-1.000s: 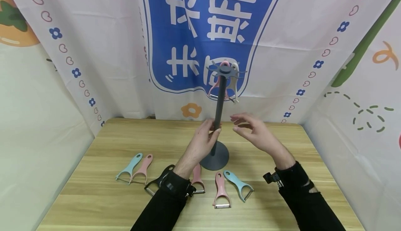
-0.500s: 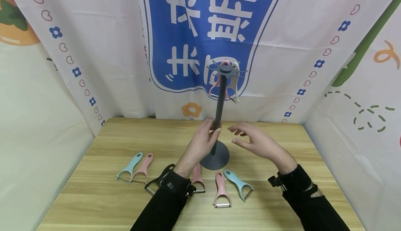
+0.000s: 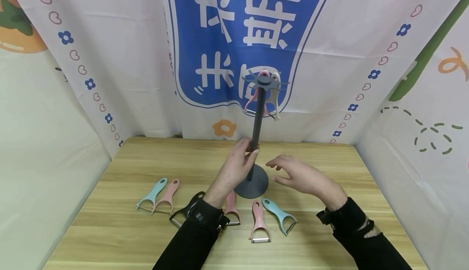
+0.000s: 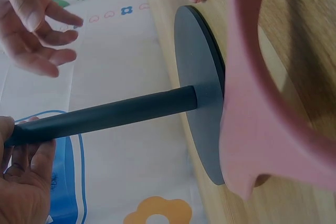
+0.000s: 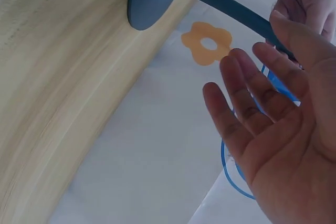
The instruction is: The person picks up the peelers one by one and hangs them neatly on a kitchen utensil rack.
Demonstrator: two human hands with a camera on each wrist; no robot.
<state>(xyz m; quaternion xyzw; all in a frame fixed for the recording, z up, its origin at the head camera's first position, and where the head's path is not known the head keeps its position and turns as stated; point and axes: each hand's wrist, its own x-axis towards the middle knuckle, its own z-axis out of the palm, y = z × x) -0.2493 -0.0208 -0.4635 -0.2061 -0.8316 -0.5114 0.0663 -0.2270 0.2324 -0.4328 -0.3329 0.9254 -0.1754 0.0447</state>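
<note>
My left hand point(image 3: 236, 166) grips the pole of a dark grey rack point(image 3: 258, 117), its thumb and fingers around the lower part. The round base point(image 3: 253, 188) stands on the table. From the hooks at the top hang a pink peeler point(image 3: 251, 99) and a whitish peeler point(image 3: 274, 97). To the right of the pole, my right hand point(image 3: 302, 176) hovers with loosely bent fingers and holds nothing; its bare palm point(image 5: 294, 156) shows in the right wrist view. Nearest below it lie a blue peeler point(image 3: 279, 215) and a pink peeler point(image 3: 258, 221).
On the left of the wooden table point(image 3: 110, 229) lie another blue peeler point(image 3: 152, 194) and a pink one point(image 3: 169, 194). A black peeler point(image 3: 190, 207) and a further pink peeler point(image 3: 231, 209) are partly hidden by the left forearm. A printed cloth point(image 3: 132, 78) hangs behind.
My right hand has sunk from beside the pole toward the table, its thumb and fingers spreading a little. The left hand and the rack have stayed in place.
</note>
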